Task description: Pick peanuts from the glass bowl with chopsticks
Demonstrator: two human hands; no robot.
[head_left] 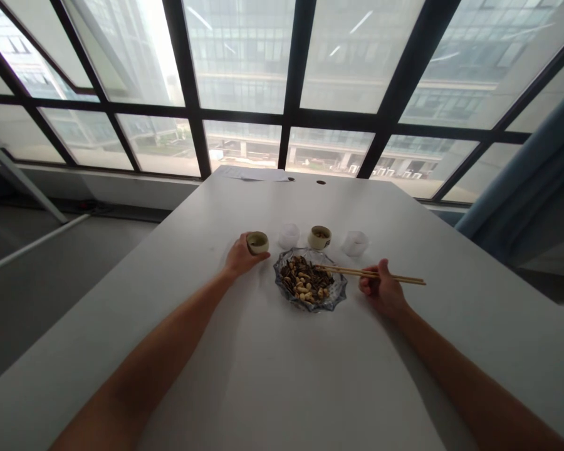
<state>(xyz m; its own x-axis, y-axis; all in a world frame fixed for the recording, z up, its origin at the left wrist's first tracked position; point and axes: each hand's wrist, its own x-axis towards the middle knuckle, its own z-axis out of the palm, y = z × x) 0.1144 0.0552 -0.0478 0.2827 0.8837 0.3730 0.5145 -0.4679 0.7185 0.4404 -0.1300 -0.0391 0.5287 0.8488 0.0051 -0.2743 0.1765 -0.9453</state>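
My left hand (241,255) is closed around a small pale-green teacup (258,243), left of a scalloped glass bowl (341,297). Dark seeds (291,275) and pale nuts (304,290) fill the bowl, the nuts mostly at its near side. A pair of chopsticks (352,271) is gripped in my right hand (383,289), to the right of the bowl. Their tips reach in over the seeds; whether they pinch anything is too small to tell. Behind the bowl stands a second cup (320,237) with some small bits inside.
Two whitish translucent cups, one on the left (289,235) and one on the right (355,243), flank the second cup. Papers (256,173) lie at the white table's (282,376) far edge, near two round holes. Beyond are windows, with a blue curtain (536,169) at right.
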